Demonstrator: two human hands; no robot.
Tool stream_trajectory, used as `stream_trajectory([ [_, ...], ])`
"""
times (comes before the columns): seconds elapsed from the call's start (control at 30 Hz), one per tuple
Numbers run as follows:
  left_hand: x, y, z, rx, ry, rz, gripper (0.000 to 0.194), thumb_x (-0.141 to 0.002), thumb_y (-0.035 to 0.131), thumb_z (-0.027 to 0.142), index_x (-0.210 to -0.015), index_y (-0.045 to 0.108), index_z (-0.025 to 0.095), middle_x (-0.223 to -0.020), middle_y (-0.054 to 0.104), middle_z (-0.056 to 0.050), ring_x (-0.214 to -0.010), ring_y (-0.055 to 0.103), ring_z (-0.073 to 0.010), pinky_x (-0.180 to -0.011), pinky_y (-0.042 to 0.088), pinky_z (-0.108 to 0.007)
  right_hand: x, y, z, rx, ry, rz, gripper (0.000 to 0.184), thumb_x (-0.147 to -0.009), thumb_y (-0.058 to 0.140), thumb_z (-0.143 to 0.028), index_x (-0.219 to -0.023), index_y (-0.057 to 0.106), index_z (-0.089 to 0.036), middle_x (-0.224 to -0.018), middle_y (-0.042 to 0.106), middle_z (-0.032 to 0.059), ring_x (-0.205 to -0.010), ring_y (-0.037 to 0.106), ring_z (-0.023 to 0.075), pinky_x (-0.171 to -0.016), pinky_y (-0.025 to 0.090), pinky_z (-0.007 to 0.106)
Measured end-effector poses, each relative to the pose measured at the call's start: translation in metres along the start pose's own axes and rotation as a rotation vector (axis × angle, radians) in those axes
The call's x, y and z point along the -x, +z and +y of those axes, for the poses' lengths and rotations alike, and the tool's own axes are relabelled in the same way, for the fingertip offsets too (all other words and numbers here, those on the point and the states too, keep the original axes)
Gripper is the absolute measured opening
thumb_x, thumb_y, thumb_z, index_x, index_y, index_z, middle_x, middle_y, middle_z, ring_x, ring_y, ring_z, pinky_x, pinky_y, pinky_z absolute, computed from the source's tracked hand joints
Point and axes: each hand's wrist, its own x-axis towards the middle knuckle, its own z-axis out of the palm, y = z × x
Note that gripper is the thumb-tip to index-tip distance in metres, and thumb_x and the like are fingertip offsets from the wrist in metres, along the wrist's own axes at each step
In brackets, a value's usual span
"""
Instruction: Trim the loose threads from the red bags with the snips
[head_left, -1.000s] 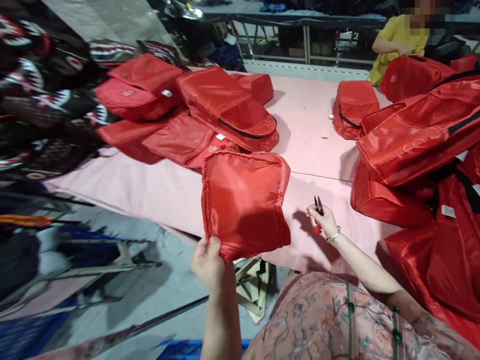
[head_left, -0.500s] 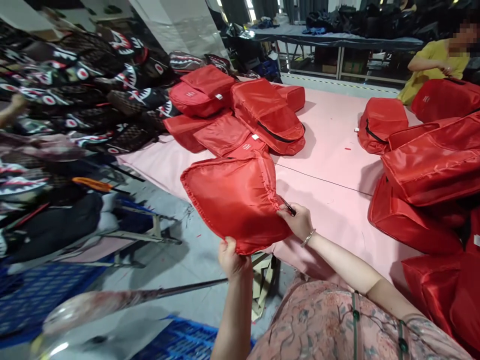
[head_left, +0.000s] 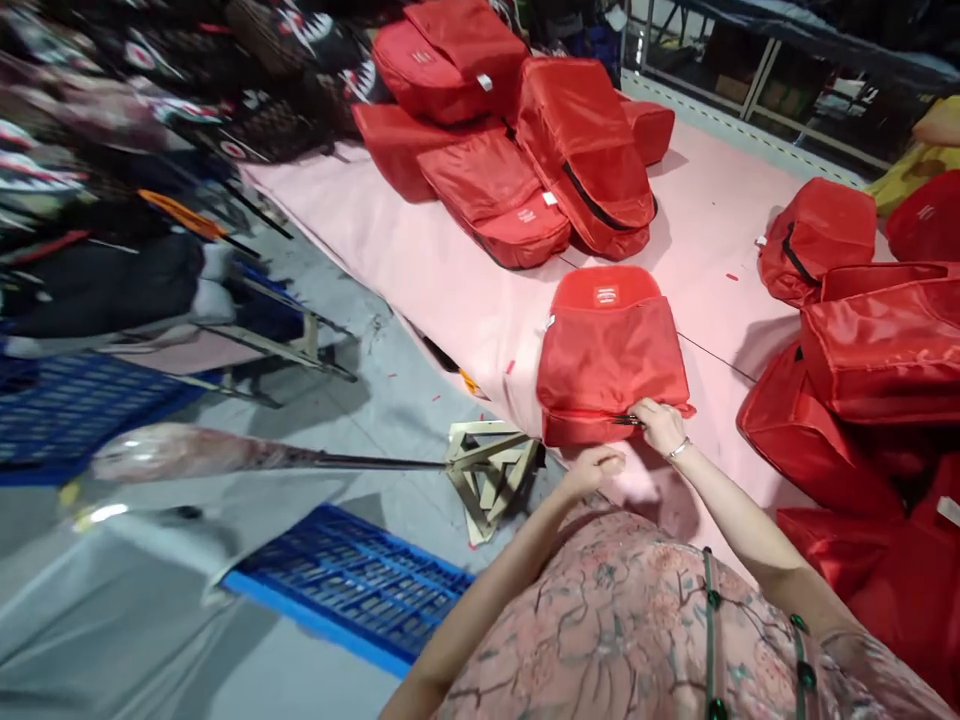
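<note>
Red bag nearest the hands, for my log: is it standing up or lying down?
Lying down: the red bag rests on the pink cover, with its printed label facing up.

Near the pale stand [head_left: 466, 495] lies blue grating [head_left: 352, 575], perhaps plastic.

The right hand [head_left: 661, 427] is held a little farther from the body than the left hand [head_left: 595, 469], its back turned up, fingers bent in a grip and pointed leftward. The left hand is placed just beside it, nearer the torso, its fingers loosely curled. Both forearms are angled inward toward the hands, the left forearm [head_left: 499, 585] from the left, the right forearm [head_left: 739, 515] from the right.
</note>
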Motion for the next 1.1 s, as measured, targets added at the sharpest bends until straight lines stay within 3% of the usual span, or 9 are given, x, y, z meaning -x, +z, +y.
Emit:
stream_trajectory([
  [0.07, -0.003, -0.012, 0.007, -0.095, 0.033, 0.018, 0.027, -0.077, 0.052, 0.034, -0.088, 0.066, 0.013, -0.085, 0.069, -0.009, -0.075, 0.062, -0.0186, -0.072, 0.050, -0.032, 0.029, 0.011, 0.037, -0.056, 0.191, 0.062, 0.038, -0.075, 0.041, -0.003, -0.097, 0.066, -0.021, -0.099, 0.065, 0.0043, -0.088, 0.059, 0.0151, -0.074, 0.045, 0.024],
  [0.13, -0.010, -0.025, 0.019, -0.279, 0.138, 0.123, 0.027, -0.082, 0.045, 0.030, -0.093, 0.065, 0.015, -0.092, 0.068, -0.008, -0.084, 0.061, -0.0183, -0.079, 0.048, -0.032, 0.052, 0.013, 0.063, -0.156, 0.350, 0.216, 0.029, -0.081, 0.041, -0.011, -0.093, 0.066, -0.018, -0.098, 0.065, 0.0069, -0.090, 0.059, 0.0160, -0.078, 0.046, 0.026],
  [0.23, -0.027, -0.027, 0.036, -0.528, 0.327, 0.127, 0.026, -0.085, 0.045, 0.028, -0.095, 0.065, 0.016, -0.098, 0.067, -0.007, -0.094, 0.058, -0.0183, -0.089, 0.044, -0.032, 0.071, 0.011, 0.076, -0.285, 0.475, 0.394, 0.027, -0.086, 0.043, -0.028, -0.086, 0.066, -0.014, -0.092, 0.065, 0.0102, -0.087, 0.058, 0.0175, -0.081, 0.046, 0.029],
  [0.33, -0.039, -0.006, 0.048, -0.697, 0.471, 0.028, 0.025, -0.087, 0.045, 0.028, -0.096, 0.065, 0.017, -0.096, 0.065, -0.007, -0.090, 0.058, -0.0170, -0.085, 0.044, -0.030, 0.082, 0.010, 0.067, -0.346, 0.573, 0.412, 0.031, -0.085, 0.045, -0.041, -0.089, 0.063, -0.016, -0.089, 0.065, 0.0081, -0.083, 0.058, 0.0178, -0.077, 0.046, 0.030],
  [0.5, -0.044, 0.043, 0.059, -1.038, 0.570, 0.034, 0.022, -0.085, 0.049, 0.029, -0.097, 0.063, 0.018, -0.093, 0.064, -0.009, -0.088, 0.054, -0.0222, -0.077, 0.041, -0.036, 0.102, 0.008, 0.048, -0.356, 0.726, 0.337, 0.037, -0.088, 0.034, -0.048, -0.101, 0.052, -0.018, -0.091, 0.063, 0.0052, -0.072, 0.059, 0.0157, -0.063, 0.043, 0.026],
  [0.67, -0.045, 0.055, 0.055, -1.225, 0.505, 0.015, 0.017, -0.084, 0.046, 0.017, -0.088, 0.063, 0.017, -0.086, 0.063, -0.008, -0.084, 0.050, -0.0247, -0.068, 0.035, -0.038, 0.111, 0.000, 0.043, -0.377, 0.647, 0.246, 0.032, -0.086, 0.040, -0.050, -0.091, 0.053, -0.021, -0.074, 0.062, -0.0005, -0.061, 0.056, 0.0135, -0.057, 0.039, 0.023],
  [0.87, -0.044, 0.050, 0.026, -1.148, 0.627, 0.081, 0.020, -0.085, 0.046, 0.021, -0.097, 0.063, 0.019, -0.093, 0.064, -0.008, -0.086, 0.048, -0.0239, -0.070, 0.031, -0.038, 0.103, -0.002, 0.030, -0.218, 0.528, 0.169, 0.029, -0.085, 0.045, -0.047, -0.083, 0.058, -0.021, -0.071, 0.064, -0.0009, -0.056, 0.055, 0.0119, -0.054, 0.035, 0.021],
  [1.1, -0.047, 0.050, 0.006, -1.084, 0.791, 0.177, 0.018, -0.086, 0.048, 0.025, -0.085, 0.066, 0.021, -0.080, 0.066, -0.004, -0.078, 0.048, -0.0202, -0.070, 0.028, -0.037, 0.095, 0.002, 0.020, -0.034, 0.542, 0.052, 0.025, -0.086, 0.046, -0.045, -0.088, 0.058, -0.023, -0.076, 0.067, 0.0005, -0.064, 0.060, 0.0148, -0.053, 0.031, 0.023],
])
